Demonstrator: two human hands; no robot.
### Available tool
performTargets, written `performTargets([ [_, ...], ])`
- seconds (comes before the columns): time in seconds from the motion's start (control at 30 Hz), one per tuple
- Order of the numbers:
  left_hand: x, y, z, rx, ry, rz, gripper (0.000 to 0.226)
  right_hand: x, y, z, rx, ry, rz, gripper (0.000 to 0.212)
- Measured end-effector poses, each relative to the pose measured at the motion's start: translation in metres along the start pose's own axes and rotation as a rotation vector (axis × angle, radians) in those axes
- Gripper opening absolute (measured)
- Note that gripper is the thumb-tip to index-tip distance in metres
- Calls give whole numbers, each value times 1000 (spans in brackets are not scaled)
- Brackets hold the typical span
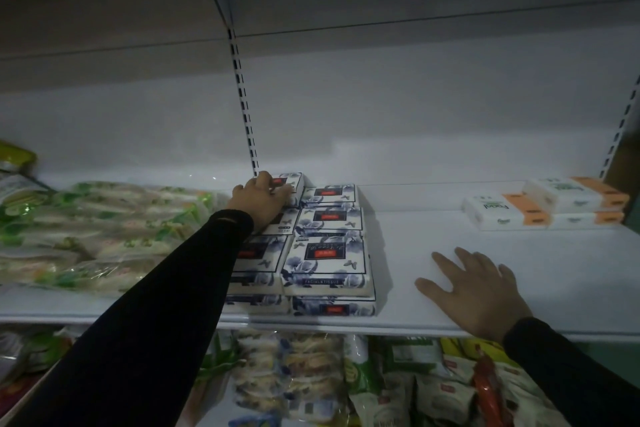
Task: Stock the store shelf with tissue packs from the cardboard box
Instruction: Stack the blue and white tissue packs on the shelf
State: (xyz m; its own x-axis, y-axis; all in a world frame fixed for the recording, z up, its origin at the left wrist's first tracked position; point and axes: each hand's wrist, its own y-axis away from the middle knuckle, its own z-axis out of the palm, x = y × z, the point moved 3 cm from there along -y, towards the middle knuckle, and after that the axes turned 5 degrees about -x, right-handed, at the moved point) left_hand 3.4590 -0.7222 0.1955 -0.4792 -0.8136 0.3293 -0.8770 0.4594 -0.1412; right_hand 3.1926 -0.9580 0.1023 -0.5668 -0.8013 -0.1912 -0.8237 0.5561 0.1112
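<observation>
Nearest, the right hand [474, 291] lies flat with fingers spread on the bare white shelf [554, 274], holding nothing and seemingly bracing the body. Just left of that palm, the blue-and-white tissue packs [327, 263] stand stacked in two columns running from the shelf's front edge to the back panel. Farther in, the left hand [261, 199] reaches to the rear of the left column, its fingers curled over the rearmost pack [291, 184], which sits on the stack close to the back wall. The step in hand looks like seating this pack (the cardboard box is out of view). Next, the fingers would need to let go without dragging the pack askew, then go back for another. Beyond the right hand, white-and-orange packs [540, 204] sit well apart; left of the gripping hand lie green wrapped bundles [104, 229].
</observation>
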Motion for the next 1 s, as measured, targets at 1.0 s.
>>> performTargets([
  [1.0, 30, 286, -19, 22, 113, 254, 63, 1, 159, 11, 281, -367, -352, 56],
])
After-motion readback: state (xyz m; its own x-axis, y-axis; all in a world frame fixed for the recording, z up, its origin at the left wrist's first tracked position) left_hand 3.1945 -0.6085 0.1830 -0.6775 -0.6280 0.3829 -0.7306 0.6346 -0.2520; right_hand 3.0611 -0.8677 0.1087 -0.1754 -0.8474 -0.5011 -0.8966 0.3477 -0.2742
